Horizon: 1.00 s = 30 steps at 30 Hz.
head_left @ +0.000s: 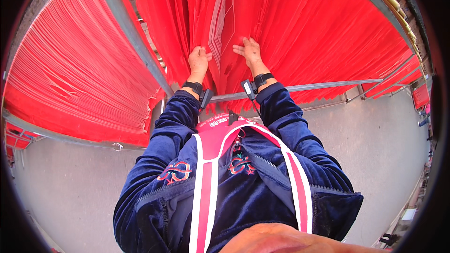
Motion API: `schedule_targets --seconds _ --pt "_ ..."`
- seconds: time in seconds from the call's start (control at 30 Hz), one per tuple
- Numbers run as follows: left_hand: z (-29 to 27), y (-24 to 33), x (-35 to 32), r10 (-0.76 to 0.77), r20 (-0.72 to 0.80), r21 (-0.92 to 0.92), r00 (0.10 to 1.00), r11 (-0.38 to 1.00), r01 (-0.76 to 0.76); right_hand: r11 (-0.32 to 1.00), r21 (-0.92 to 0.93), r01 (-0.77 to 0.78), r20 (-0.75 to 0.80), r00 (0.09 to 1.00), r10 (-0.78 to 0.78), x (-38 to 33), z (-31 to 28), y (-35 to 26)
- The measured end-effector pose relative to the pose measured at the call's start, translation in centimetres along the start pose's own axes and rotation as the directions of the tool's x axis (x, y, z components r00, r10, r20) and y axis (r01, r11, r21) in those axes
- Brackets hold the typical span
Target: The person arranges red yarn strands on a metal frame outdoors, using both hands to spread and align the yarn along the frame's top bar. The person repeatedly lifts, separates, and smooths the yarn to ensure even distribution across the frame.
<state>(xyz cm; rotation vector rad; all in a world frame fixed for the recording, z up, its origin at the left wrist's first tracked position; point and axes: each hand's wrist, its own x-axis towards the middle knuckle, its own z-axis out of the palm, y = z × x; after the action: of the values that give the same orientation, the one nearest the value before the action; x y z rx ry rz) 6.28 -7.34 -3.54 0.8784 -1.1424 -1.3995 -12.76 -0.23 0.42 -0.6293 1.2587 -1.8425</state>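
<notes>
Beyond the rail (300, 88), the sheets (318, 42) look parted between the left hand (198, 62), whose grip I cannot tell, and the right hand (251, 51), spread, while those toward the rail's right end seem unseparated.

Thin, bright red sheets (309, 37) are packed side by side in a long row, with their edges fanned into fine ridges. Near the row's middle, narrow whitish edges (218, 30) are exposed among the red. Toward the right, the sheets are slanted and tightly layered, and an uneven, jagged line is formed along their near ends.
</notes>
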Motion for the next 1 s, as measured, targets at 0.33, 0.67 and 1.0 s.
schedule_targets --seconds 0.33,0.67,1.0 --pt "-3.8 1.3 2.4 0.274 -0.302 0.202 0.913 0.954 -0.220 0.951 -0.029 0.309 -0.206 0.929 -0.308 1.4 -5.6 -1.3" --pt "-4.4 0.4 -0.9 0.404 -0.191 0.290 0.894 0.894 -0.342 0.858 -0.292 0.422 -0.100 0.879 -0.467 -2.2 -4.7 0.7" --pt "-2.1 -0.5 -4.0 0.411 0.187 0.617 0.892 0.658 -0.432 0.752 -0.628 0.199 0.044 0.974 -0.222 -3.2 -1.0 0.1"
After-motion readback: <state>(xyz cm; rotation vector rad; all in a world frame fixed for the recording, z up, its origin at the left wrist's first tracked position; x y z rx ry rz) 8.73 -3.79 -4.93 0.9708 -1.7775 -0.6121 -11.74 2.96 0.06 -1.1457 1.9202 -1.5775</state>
